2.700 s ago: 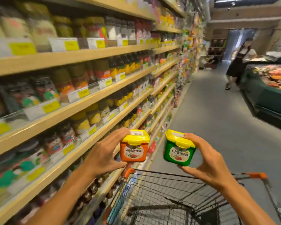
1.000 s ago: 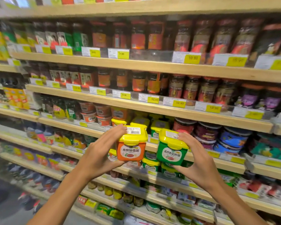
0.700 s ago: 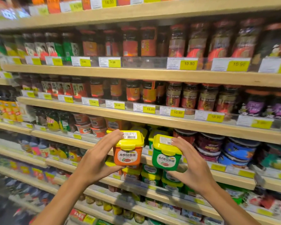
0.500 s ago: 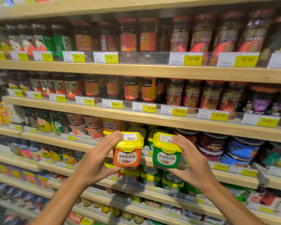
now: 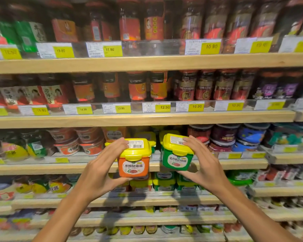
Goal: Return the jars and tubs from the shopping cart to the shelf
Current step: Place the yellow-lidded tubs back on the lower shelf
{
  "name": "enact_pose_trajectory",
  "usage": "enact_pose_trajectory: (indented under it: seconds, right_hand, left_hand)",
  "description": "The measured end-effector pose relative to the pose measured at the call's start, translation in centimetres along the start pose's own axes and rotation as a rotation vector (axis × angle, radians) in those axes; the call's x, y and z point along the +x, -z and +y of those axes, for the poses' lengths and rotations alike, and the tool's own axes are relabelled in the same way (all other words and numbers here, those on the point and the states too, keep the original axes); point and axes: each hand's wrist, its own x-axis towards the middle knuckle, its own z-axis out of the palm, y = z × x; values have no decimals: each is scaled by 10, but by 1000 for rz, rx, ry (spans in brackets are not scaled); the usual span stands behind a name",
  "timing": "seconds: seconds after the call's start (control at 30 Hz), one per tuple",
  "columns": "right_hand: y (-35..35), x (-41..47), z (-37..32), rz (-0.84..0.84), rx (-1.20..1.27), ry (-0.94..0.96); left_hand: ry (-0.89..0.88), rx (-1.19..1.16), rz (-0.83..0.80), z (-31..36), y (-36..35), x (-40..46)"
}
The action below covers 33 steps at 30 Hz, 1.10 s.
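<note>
Hands point(image 5: 101, 173) raised, each around one tub point(image 5: 134, 161)

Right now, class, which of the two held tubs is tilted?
The green tub in the right hand leans left; the orange tub in the left hand sits nearly upright.

Light wooden shelving point(image 5: 147, 63) is filling the whole view, its boards running across in stacked tiers. Clear plastic rails point(image 5: 147, 109) are lining the front edges and carrying yellow price tags point(image 5: 162, 107) (several too blurred to read). Rows of dark sauce jars point(image 5: 136, 86) are standing on the upper boards, while round tubs point(image 5: 250, 137) are sitting stacked lower right.
</note>
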Motion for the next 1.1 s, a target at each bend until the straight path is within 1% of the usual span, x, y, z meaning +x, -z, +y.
enact_pose_trajectory:
  seconds: [0.13, 0.53, 0.93, 1.1]
  right_hand:
    - [-2, -15, -8, -7, -39, -16]
    - [-21, -44, -8, 42, -115, 49]
    - [-23, 7, 8, 31, -114, 70]
    - [-37, 23, 18, 14, -108, 48]
  left_hand:
    - [-27, -26, 27, -5, -7, -13]
    - [-117, -32, 57, -7, -45, -42]
    - [-135, -28, 77, -14, -43, -29]
    - [-113, -40, 95, -20, -43, -25]
